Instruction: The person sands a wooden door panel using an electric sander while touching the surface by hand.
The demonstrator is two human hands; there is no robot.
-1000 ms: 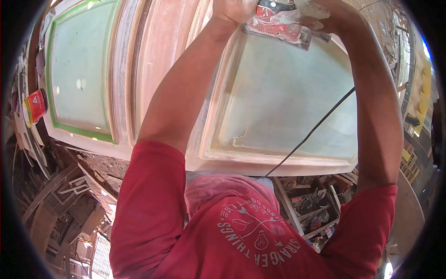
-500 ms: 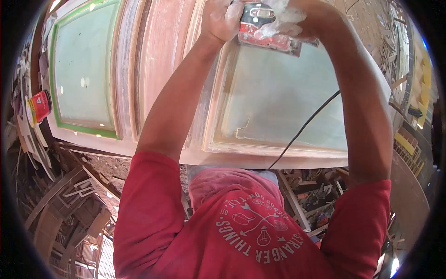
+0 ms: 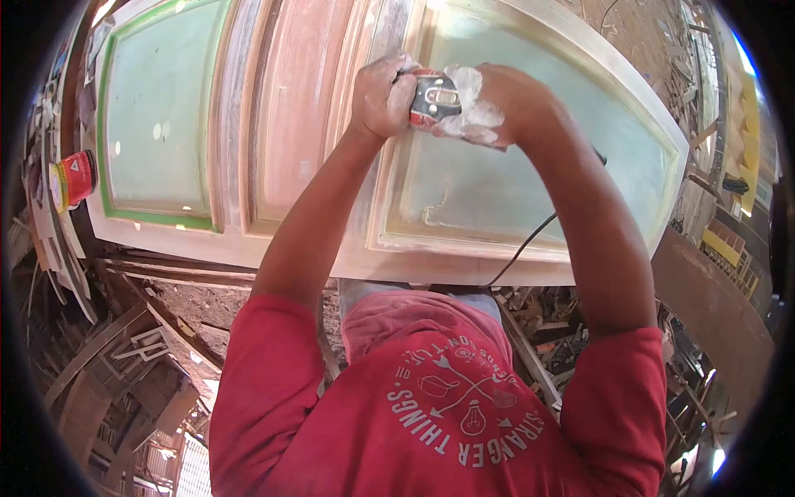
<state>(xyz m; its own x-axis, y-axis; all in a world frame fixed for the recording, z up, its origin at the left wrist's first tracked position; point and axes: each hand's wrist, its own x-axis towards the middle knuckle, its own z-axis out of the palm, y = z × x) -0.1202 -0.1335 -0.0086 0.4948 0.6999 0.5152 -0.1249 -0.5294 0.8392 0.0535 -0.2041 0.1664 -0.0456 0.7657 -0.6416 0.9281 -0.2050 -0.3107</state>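
Note:
A red and black power sander [image 3: 436, 98] is held between my two hands over the wooden door [image 3: 356, 263]. My left hand [image 3: 385, 98] closes around its left end, with white dust on the fingers. Around the right end wraps my right hand [image 3: 501, 103], its fingers coated in white dust. Beneath them lies a pale green panel [image 3: 497, 182] framed by moulding. The sander's underside is hidden, so its contact with the door cannot be made out. A black cord [image 3: 526, 244] passes under my right forearm and over the door's near edge.
At the door's left edge stands a red tub with a yellow rim [image 3: 74, 180]. Green edging [image 3: 157, 219] borders the left panel. Wood scraps [image 3: 546, 319] lie on the ground below the near edge, and more timber [image 3: 91, 373] is piled at left.
Both hands have brought the sander nearer to my body and slightly left, from the panel's far part. The view has shifted a little, showing more of the door's right end.

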